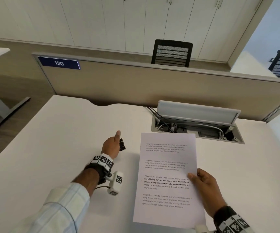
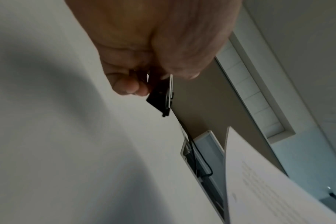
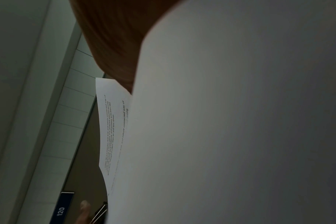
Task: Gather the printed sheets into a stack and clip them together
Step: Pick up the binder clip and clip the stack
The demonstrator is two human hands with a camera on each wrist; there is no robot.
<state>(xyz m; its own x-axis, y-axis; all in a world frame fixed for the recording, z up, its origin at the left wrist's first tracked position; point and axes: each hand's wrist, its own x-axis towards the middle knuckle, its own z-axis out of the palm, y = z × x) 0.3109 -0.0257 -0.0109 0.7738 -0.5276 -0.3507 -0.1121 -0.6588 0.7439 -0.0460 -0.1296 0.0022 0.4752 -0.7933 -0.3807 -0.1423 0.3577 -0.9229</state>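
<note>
A stack of white printed sheets (image 1: 167, 179) is held above the white desk (image 1: 60, 132) at the right, its top page showing several blocks of text. My right hand (image 1: 203, 184) grips the stack's right edge, thumb on top and fingers underneath. In the right wrist view the sheets (image 3: 220, 121) fill most of the picture. To the left of the stack, my left hand (image 1: 114, 143) holds a black binder clip (image 1: 122, 145) with curled fingers, thumb raised. The left wrist view shows the binder clip (image 2: 159, 97) pinched at the fingertips (image 2: 128, 87), with its wire handles visible.
An open cable box (image 1: 198, 125) with a raised lid and wires sits in the desk just behind the sheets. A beige partition (image 1: 152, 81) with a blue "120" sign (image 1: 59, 63) runs along the desk's far edge. Black mesh chairs (image 1: 172, 53) stand beyond it.
</note>
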